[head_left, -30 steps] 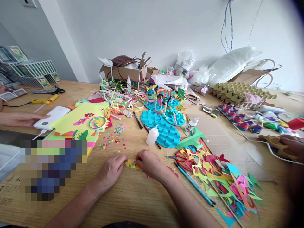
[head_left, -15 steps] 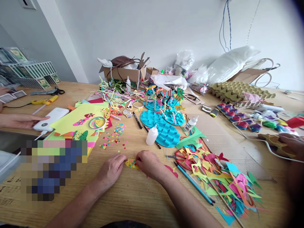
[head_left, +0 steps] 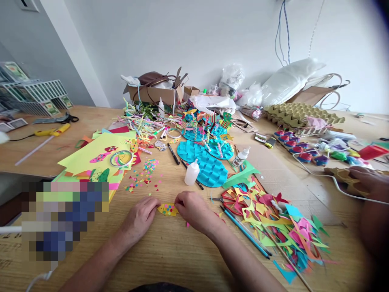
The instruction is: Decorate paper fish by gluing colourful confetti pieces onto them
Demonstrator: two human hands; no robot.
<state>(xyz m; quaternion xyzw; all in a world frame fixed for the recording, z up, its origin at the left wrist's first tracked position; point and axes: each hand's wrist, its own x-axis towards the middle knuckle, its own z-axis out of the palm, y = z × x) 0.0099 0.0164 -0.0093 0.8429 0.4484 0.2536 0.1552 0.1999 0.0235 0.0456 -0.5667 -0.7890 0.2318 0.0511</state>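
A yellow paper fish [head_left: 168, 209] with coloured dots lies low over the wooden table in front of me. My left hand [head_left: 142, 215] is closed, its fingertips pinching the fish's head end. At the tail end, my right hand [head_left: 192, 210] is closed too, thumb and forefinger pressed together on the paper; its other fingers are curled and partly hidden. Just beyond my hands stands a white squeeze glue bottle [head_left: 192, 173]. Small confetti pieces [head_left: 148, 171] are scattered left of it. Pink paper bits peek out beside my right wrist.
Blue woven paper ovals [head_left: 209, 168] lie behind the bottle. Red-handled scissors [head_left: 232, 202], blue pencils [head_left: 245, 231] and a heap of paper scraps [head_left: 291, 231] are on the right. Yellow paper sheets [head_left: 82, 152] are at left. Another person's hand [head_left: 369, 178] rests at far right.
More of the fish shows between my hands. At left, another person's hand and the white cabled device have left the paper stack. The whole view has shifted slightly.
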